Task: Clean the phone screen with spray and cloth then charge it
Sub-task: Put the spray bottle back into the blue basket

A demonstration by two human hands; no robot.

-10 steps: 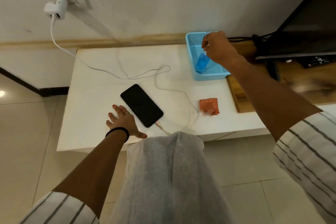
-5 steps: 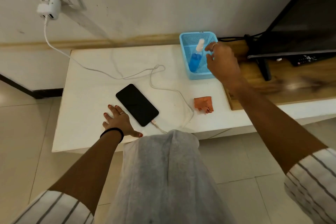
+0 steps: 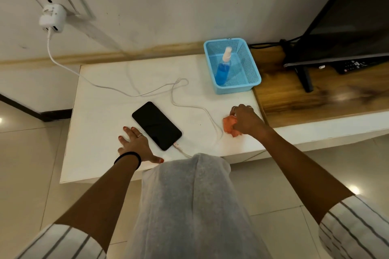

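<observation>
A black phone [image 3: 156, 125] lies screen-up on the white tabletop [image 3: 101, 101], with a white charging cable [image 3: 189, 105] plugged into its near end. The cable runs back to a white charger [image 3: 52, 19] in the wall socket. My left hand [image 3: 135, 143] rests flat on the table just left of the phone, fingers spread. My right hand [image 3: 247, 121] is on the crumpled orange cloth [image 3: 228, 124] at the table's right side, fingers closing on it. The blue spray bottle [image 3: 223, 67] stands in the light-blue basket [image 3: 250, 65].
A wooden shelf [image 3: 311, 94] adjoins the table on the right, bearing a TV [image 3: 347, 27] on a black stand and a remote [image 3: 353, 65]. My knee in grey cloth [image 3: 193, 206] presses against the table's front edge. Tiled floor lies below.
My right hand let go of the spray bottle in the basket and came back toward me onto the orange cloth. The left hand and phone stayed put.
</observation>
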